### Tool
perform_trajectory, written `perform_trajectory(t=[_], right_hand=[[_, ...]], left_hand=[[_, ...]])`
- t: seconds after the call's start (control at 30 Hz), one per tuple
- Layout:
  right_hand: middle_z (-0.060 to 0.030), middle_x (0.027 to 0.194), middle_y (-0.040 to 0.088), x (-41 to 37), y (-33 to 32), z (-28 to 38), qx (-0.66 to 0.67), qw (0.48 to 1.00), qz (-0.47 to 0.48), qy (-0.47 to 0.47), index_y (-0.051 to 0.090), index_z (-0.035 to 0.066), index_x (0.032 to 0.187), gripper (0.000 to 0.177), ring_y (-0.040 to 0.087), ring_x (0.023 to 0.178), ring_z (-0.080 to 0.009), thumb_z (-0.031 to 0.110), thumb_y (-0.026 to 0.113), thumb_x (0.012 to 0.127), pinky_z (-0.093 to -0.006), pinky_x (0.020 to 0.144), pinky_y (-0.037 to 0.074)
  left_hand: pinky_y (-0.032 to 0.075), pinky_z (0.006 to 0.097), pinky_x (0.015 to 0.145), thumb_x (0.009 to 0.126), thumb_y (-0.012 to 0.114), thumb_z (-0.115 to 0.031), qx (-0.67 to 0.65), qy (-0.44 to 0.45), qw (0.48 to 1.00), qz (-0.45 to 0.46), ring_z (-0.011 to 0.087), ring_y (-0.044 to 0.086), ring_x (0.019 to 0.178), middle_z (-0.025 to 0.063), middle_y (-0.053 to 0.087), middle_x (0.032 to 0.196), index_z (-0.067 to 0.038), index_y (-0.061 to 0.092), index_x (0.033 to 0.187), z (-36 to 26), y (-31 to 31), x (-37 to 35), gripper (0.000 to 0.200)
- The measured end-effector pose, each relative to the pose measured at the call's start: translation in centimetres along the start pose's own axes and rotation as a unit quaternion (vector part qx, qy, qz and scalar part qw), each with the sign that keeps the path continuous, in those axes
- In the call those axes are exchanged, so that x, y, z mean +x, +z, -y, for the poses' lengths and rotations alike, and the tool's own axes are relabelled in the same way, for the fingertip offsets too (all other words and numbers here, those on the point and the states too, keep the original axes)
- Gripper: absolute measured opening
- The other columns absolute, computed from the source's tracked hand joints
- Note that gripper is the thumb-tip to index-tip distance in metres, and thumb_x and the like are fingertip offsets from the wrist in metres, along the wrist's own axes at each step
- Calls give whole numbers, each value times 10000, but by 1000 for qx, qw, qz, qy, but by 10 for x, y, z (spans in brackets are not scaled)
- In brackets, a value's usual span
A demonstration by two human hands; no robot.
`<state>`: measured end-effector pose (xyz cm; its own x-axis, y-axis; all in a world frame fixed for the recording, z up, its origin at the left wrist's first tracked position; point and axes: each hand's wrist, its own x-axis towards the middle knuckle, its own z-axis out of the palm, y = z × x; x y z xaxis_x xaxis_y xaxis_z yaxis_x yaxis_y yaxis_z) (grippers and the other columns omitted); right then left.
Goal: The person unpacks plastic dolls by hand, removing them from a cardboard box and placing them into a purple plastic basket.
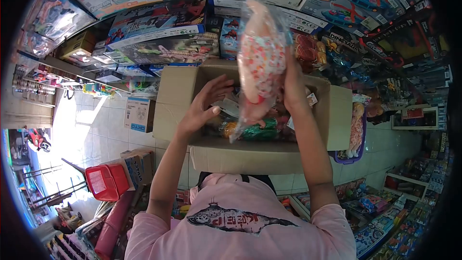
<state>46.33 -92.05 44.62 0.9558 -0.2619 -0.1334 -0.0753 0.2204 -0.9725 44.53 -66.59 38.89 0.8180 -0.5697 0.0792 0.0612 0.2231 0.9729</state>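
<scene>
My right hand (293, 84) grips a doll (262, 62) in a clear plastic bag by its right side. The doll looks to wear white clothing with red and pink spots, and the bag hangs upright above an opened cardboard box (245, 159). My left hand (204, 103) is over the box's left side, fingers apart, holding nothing. Inside the box lie a green plastic-wrapped item (260, 129) and other wrapped goods, partly hidden by the doll and my hands.
Shelves of toy boxes (154, 24) rise behind the box. On the right, a purple basket (353, 158) holds plastic-wrapped goods. To the left are a small carton (139, 114) and a red plastic basket (107, 183). More packaged toys (373, 204) lie at lower right.
</scene>
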Motion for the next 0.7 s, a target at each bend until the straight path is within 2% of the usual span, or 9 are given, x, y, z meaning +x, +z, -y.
perform_trajectory(t=[0.13,0.27,0.33,0.43,0.5,0.57,0.63,0.67,0.7], right_hand=[[-108,1244,595,-9,47,-20,-119,982,125,-75,492,-3,1371,630,571,1127,-199,527,426,1039,-323,1022,406],[-70,1175,591,-22,74,-26,-33,949,313,-8,497,36,1338,497,583,1032,-167,443,430,1062,-310,929,466],[-39,1092,597,-19,70,-26,3,938,338,74,522,41,1281,450,591,961,-128,425,421,1069,-285,839,503],[-67,1017,640,7,49,-75,-209,907,365,16,590,39,1195,375,654,904,-168,371,506,1042,-299,790,520],[-134,1003,691,21,19,-124,-440,824,356,-40,631,30,1146,421,679,944,-232,396,650,940,-332,818,528],[-181,1131,681,38,-10,-165,-600,630,444,212,639,2,1169,623,671,994,-273,497,761,811,-383,905,503],[-183,1129,703,26,-29,-195,-698,440,506,252,704,-12,1064,725,687,1008,-292,570,838,654,-396,922,509],[-183,1129,703,13,-57,-227,-699,438,506,251,704,-12,1064,725,687,1008,-292,570,838,654,-396,922,509],[-181,1097,713,-3,-94,-264,-736,503,444,96,719,-8,1027,747,691,1000,-296,599,847,610,-398,929,509]], left_hand=[[324,411,1142,758,804,-501,-49,70,993,-86,283,425,1370,190,425,1473,43,226,1515,-5,-2,-21,1097],[470,344,1008,906,717,-253,65,-91,972,-205,196,563,1221,166,551,1351,65,401,1389,-22,-26,-52,659],[503,306,954,979,623,-182,84,-81,963,-243,160,605,1145,146,600,1277,54,459,1327,-22,-31,-73,452],[508,322,952,1001,596,-198,-164,15,910,-381,167,606,1130,136,596,1272,43,452,1341,-14,-39,-103,442],[508,333,954,1015,574,-207,-178,9,889,-423,168,606,1122,124,593,1274,40,439,1359,-8,-52,-129,445],[505,334,953,1016,574,-207,-163,11,887,-432,169,605,1121,120,591,1274,39,437,1359,-4,-55,-146,444],[493,332,954,1015,576,-203,-152,-5,883,-444,163,604,1108,113,591,1268,33,443,1343,-4,-49,-159,425],[493,332,954,1015,576,-203,-153,-3,883,-445,163,604,1108,113,591,1268,33,443,1343,0,-48,-166,425],[490,333,954,1015,578,-203,-150,-16,878,-455,161,604,1107,112,590,1269,30,449,1336,7,-49,-173,417]])
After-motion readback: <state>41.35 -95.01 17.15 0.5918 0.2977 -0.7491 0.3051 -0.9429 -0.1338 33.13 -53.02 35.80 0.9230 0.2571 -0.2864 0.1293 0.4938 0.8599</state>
